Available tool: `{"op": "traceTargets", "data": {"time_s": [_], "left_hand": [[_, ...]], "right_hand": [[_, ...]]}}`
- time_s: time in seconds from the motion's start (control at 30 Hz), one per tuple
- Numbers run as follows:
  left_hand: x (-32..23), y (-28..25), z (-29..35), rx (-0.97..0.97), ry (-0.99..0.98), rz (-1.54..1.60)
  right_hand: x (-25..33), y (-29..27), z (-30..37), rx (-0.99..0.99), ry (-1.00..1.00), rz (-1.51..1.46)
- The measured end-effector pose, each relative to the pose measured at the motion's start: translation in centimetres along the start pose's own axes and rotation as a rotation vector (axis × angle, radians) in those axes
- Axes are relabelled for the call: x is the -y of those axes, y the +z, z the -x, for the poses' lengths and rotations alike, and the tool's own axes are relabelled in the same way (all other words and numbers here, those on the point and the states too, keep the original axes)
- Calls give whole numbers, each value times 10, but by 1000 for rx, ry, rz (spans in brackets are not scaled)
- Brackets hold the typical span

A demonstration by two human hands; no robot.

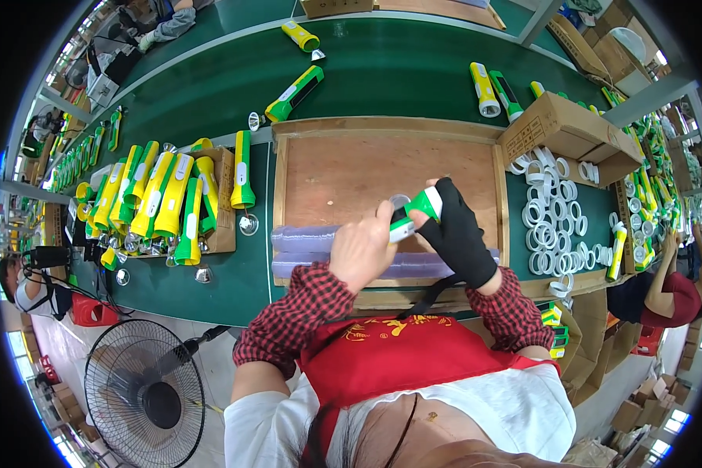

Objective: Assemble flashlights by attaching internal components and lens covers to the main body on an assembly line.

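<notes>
A green and white flashlight (427, 204) is held between my two hands above a shallow wooden tray (390, 125). My left hand (364, 242) is bare and closed around the flashlight's body. My right hand (462, 238), in a black fingerless glove, grips its wide head end. Just behind the flashlight a clear round disc (399, 200) shows, partly hidden. Below my hands, long pale purple rolls (308, 264) lie side by side along the tray's near edge; my wrists cover their middle.
Yellow and green flashlights (164, 191) fill a box at the left, with loose reflectors around it. Many white rings (540, 234) lie right of the tray, beside a cardboard box (558, 125). More flashlights (296, 92) rest on the green bench beyond. A fan (144, 394) stands at lower left.
</notes>
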State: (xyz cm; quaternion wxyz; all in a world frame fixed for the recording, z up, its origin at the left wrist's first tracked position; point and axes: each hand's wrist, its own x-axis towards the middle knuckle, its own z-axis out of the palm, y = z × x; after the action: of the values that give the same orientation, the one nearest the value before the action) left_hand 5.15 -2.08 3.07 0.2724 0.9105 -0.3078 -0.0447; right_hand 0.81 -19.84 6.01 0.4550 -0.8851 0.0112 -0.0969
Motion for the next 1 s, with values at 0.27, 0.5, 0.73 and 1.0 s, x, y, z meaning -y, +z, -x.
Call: {"op": "traceTargets", "data": {"time_s": [0.27,0.5,0.73,1.0], "left_hand": [[-12,-40,-5,825,-214,1195],[-1,-10,13,151,233,706],[-10,-13,5,180,119,679],[-26,-31,12,502,39,903]], "right_hand": [[7,-24,-14,232,-269,-352],[16,-31,-19,225,-297,-169],[1,-13,-4,60,-45,-269],[11,-39,-9,198,-385,-219]]}}
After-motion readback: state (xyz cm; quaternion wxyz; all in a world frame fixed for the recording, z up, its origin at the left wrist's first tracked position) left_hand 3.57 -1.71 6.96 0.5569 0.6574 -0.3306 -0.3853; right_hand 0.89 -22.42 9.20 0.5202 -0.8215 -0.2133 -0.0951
